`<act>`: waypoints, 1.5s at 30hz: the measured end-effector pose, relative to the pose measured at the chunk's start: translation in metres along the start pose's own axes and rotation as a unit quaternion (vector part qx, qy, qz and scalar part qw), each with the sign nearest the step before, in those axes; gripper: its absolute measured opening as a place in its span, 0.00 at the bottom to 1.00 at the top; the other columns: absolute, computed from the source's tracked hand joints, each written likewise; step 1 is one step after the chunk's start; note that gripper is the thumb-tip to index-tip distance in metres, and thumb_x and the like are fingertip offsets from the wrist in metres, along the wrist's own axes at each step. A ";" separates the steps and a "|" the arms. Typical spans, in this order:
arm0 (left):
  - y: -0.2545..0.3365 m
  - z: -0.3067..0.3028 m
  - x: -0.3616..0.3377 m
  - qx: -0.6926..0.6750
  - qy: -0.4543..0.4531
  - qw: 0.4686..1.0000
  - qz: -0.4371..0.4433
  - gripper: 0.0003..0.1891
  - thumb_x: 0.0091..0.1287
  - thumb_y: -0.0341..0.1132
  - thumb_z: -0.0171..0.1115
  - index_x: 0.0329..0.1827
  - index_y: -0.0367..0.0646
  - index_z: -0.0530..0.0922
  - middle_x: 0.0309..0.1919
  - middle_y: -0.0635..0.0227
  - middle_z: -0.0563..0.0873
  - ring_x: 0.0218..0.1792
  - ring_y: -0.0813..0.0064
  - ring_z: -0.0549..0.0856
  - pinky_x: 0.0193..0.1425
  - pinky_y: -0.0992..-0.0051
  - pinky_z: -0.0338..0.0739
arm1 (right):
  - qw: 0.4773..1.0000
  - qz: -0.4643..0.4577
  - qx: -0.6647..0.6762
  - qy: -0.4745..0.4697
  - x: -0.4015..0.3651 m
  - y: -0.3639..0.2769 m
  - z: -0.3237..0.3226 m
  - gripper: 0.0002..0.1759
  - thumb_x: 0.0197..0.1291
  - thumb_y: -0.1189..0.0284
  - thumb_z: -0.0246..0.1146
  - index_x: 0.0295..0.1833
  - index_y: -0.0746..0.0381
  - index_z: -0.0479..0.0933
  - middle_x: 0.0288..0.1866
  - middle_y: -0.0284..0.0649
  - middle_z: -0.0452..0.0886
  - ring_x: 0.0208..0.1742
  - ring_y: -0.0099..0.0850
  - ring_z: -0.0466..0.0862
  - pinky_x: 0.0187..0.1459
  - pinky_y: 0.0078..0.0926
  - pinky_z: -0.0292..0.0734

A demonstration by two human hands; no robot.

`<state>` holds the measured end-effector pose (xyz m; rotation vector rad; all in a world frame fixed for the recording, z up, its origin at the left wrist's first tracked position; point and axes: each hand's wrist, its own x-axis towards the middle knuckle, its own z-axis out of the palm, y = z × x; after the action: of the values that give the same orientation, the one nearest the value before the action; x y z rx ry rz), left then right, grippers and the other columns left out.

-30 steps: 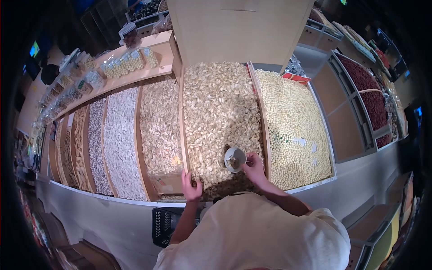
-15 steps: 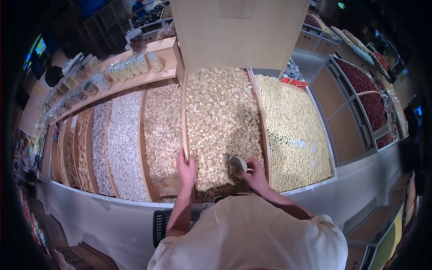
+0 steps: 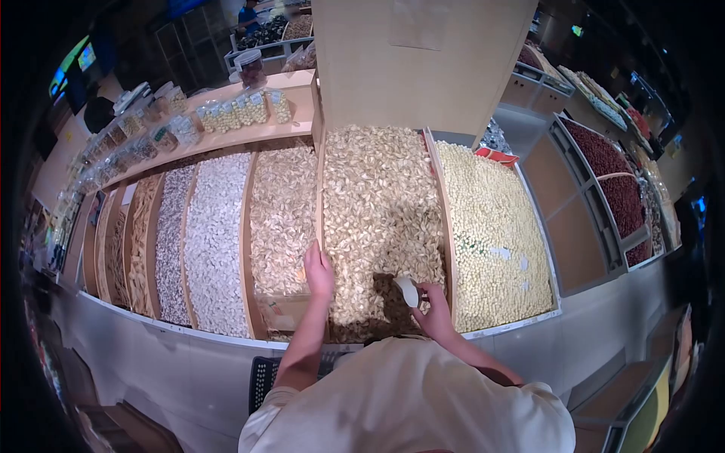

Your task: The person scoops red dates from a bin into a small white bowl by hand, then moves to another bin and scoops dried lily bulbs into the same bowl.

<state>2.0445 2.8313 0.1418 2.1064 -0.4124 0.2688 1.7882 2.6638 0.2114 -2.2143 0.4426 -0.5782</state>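
Observation:
My right hand [image 3: 436, 311] grips a small white scoop [image 3: 408, 291], fingers closed round its near end. The scoop is tilted on its side over the bin of pale tan, flake-like dried pieces [image 3: 374, 196], casting a dark shadow on them. My left hand [image 3: 319, 272] lies along the wooden divider [image 3: 320, 204] on that bin's left side, fingers closed on its top edge. A neighbouring bin left of the divider holds similar tan pieces [image 3: 283, 204]. On the right, another bin is filled with small pale yellow round seeds [image 3: 491, 234].
Bins of white pieces [image 3: 219, 234] and darker goods stretch to the left. Packed bags and jars stand on a wooden shelf [image 3: 298, 130]. A tall beige panel [image 3: 423, 83] rises behind the middle bin. A black perforated basket [image 3: 262, 381] is beside my body.
The scoop has turned from showing its hollow to edge-on and shifted slightly right and down with my right hand. My left hand stays at the divider. The view has tilted slightly.

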 end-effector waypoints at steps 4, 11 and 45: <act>0.001 -0.001 0.001 -0.001 0.000 1.000 -0.011 0.20 0.74 0.30 0.48 0.67 0.33 0.70 0.59 0.48 0.77 0.61 0.51 0.76 0.69 0.63 0.69 | 1.000 -0.005 0.006 0.010 -0.013 0.000 0.005 0.30 0.50 0.83 0.71 0.59 0.62 0.69 0.49 0.43 0.75 0.49 0.34 0.81 0.50 0.29 0.81; -0.004 -0.001 -0.003 -0.024 0.019 1.000 0.006 0.19 0.73 0.29 0.51 0.66 0.34 0.71 0.54 0.49 0.77 0.57 0.50 0.76 0.65 0.62 0.70 | 0.950 0.208 0.229 0.050 -0.051 0.019 0.021 0.21 0.58 0.82 0.68 0.52 0.57 0.68 0.41 0.31 0.74 0.42 0.20 0.78 0.43 0.20 0.78; -0.005 0.012 -0.003 0.061 0.017 0.998 0.016 0.19 0.73 0.29 0.50 0.65 0.35 0.72 0.55 0.49 0.79 0.56 0.50 0.78 0.64 0.62 0.72 | 0.823 0.448 0.345 -0.058 -0.068 0.097 0.010 0.29 0.61 0.64 0.69 0.60 0.64 0.63 0.41 0.45 0.78 0.36 0.32 0.83 0.31 0.33 0.85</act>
<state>2.0441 2.8246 0.1303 2.2119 -0.4196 0.3570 1.7249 2.6419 0.1134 -1.1359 0.9513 -0.0450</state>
